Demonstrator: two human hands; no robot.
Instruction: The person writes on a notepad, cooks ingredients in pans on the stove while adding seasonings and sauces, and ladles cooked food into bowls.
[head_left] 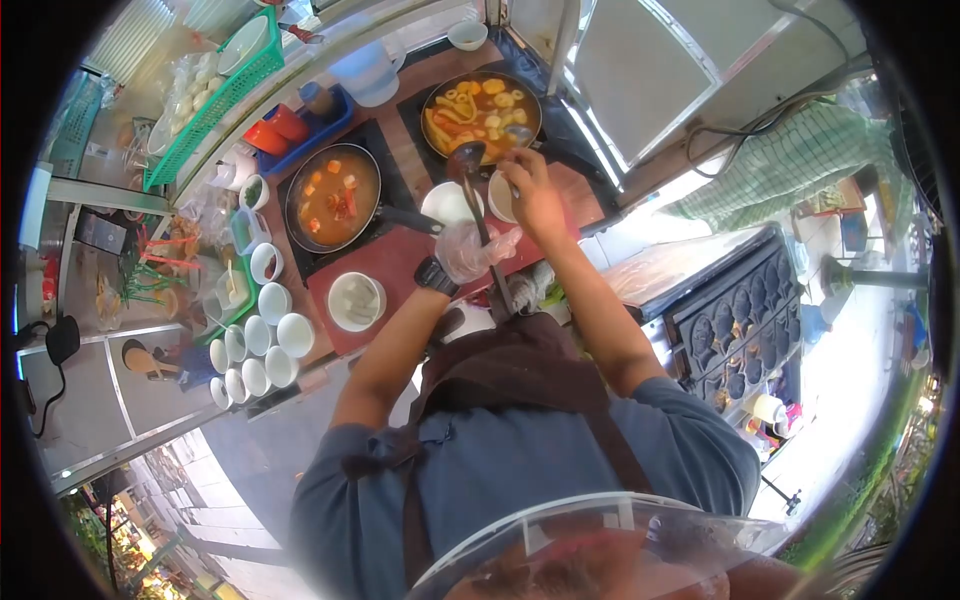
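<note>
My left hand (476, 251), in a clear plastic glove, is closed around the long handle of a dark ladle (474, 195). The ladle's head hangs by the near edge of the right pan (440, 140). My bare right hand (532, 190) is above a small bowl (500, 196), fingers pinched together; what they hold, if anything, I cannot make out. Next to it stands a white bowl (450, 203). Orange-brown sauce with chunky pieces and rings fills the right pan, where a spoon (518, 133) rests. The left pan (333, 195) holds reddish-brown broth with pieces in it.
Several white cups (258, 335) stand grouped at the left, near a white bowl with pale pieces (357, 301). A blue tray (335, 122) with red cups and a plastic jug (368, 75) sit behind. On the right is a black moulded griddle (735, 325).
</note>
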